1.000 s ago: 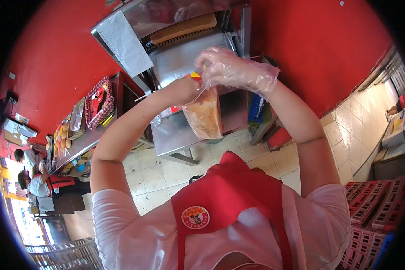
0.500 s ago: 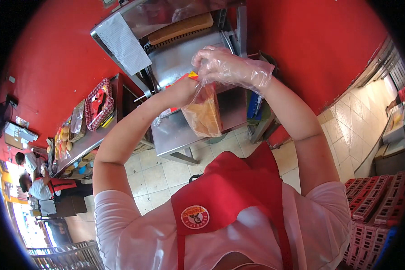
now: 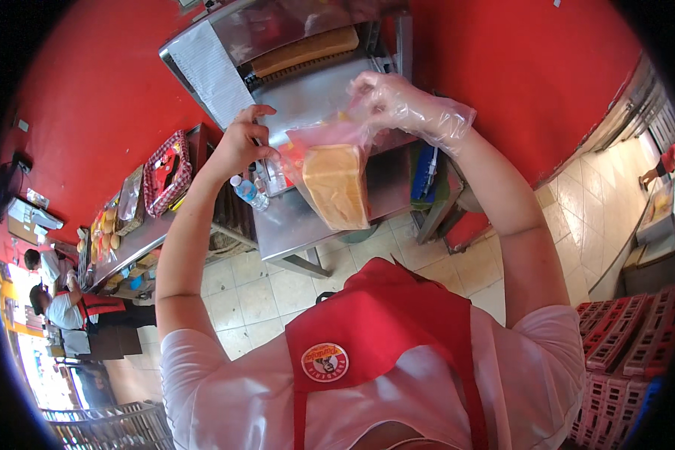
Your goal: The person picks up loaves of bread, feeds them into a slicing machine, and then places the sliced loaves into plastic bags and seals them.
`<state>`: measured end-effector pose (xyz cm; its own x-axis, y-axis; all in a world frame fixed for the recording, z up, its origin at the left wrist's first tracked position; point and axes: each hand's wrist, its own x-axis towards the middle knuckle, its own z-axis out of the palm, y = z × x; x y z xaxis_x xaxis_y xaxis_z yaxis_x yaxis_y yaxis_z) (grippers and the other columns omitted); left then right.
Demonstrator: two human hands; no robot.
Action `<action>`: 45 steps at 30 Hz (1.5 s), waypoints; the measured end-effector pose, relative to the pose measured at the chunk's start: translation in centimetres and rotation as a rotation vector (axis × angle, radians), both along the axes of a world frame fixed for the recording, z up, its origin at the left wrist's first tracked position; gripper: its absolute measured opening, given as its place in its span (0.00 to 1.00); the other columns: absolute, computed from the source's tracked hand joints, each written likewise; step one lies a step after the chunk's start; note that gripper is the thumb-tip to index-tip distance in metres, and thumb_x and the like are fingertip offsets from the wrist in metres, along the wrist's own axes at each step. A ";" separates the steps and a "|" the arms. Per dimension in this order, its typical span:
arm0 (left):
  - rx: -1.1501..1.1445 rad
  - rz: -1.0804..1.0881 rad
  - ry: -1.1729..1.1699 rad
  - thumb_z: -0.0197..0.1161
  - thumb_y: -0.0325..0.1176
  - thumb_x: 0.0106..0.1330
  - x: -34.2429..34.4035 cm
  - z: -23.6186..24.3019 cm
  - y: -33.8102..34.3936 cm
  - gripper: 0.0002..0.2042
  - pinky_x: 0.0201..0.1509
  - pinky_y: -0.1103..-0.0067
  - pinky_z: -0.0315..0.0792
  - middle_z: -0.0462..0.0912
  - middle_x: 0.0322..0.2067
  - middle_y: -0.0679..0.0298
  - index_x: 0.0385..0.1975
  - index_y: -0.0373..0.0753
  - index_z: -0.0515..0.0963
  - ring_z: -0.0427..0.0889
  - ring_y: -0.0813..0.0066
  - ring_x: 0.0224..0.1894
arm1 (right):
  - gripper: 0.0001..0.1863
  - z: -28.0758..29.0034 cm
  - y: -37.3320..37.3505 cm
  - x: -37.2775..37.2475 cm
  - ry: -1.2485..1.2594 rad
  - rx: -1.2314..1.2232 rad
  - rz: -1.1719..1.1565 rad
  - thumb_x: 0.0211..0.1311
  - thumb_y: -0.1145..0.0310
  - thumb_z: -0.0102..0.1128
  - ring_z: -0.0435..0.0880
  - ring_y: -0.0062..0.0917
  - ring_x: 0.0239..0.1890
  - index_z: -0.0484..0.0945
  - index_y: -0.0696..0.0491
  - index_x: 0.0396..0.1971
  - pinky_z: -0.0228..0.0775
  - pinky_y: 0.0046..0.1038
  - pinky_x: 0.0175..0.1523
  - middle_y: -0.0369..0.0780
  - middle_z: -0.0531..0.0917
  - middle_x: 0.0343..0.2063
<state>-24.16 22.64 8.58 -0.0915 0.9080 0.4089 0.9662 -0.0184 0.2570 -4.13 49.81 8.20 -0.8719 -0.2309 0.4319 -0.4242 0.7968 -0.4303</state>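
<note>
A bread loaf (image 3: 334,187) in a clear plastic bag with red print rests on the steel table (image 3: 292,232). My right hand (image 3: 382,105), in a loose clear glove, pinches the top of the bag. My bare left hand (image 3: 247,146) is off the bag, just left of it, with its fingers curved apart. A small water bottle (image 3: 247,191) stands below that hand. Behind the bag is a steel machine (image 3: 307,94) with another loaf (image 3: 307,52) at its back and a white lined sheet (image 3: 206,67) at its left.
A side counter (image 3: 131,244) on the left carries a checked basket (image 3: 165,172) and bread rolls. Two co-workers (image 3: 52,307) stand at the far left. A person (image 3: 664,165) is at the far right. Stacked red crates (image 3: 615,352) stand at lower right. Red walls surround the table.
My left hand has let go of the bag and moved up and left, uncovering the bottle and more of the bag. My right hand has shifted right with the bag's top.
</note>
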 end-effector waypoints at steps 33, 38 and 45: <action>-0.117 -0.590 -0.025 0.64 0.38 0.60 15.6 16.0 6.4 0.17 0.23 0.77 0.60 0.62 0.12 0.66 0.17 0.33 0.69 0.58 0.78 0.18 | 0.17 5.7 -11.7 5.9 -0.387 -1.295 0.237 0.60 0.66 0.54 0.79 0.29 0.47 0.73 0.60 0.45 0.72 0.28 0.52 0.45 0.79 0.41; 0.450 -0.305 0.216 0.64 0.36 0.60 14.9 16.9 0.9 0.10 0.28 0.81 0.66 0.76 0.20 0.64 0.26 0.36 0.76 0.70 0.80 0.23 | 0.13 8.4 -13.7 4.4 -0.245 -1.179 0.444 0.65 0.65 0.48 0.80 0.30 0.45 0.75 0.59 0.39 0.73 0.29 0.50 0.44 0.80 0.37; 1.230 -0.193 0.326 0.75 0.51 0.42 18.0 -4.8 -10.3 0.39 0.43 0.63 0.68 0.67 0.47 0.61 0.56 0.57 0.61 0.70 0.64 0.42 | 0.13 16.2 -16.4 2.2 -0.113 -0.898 0.404 0.63 0.61 0.51 0.77 0.22 0.36 0.72 0.54 0.23 0.70 0.28 0.47 0.38 0.79 0.28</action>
<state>-6.18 12.31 3.81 0.2603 -0.0935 0.9610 0.9360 -0.2199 -0.2750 -1.95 33.41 24.42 -0.8468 -0.1477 0.5109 -0.5110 -0.0403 -0.8586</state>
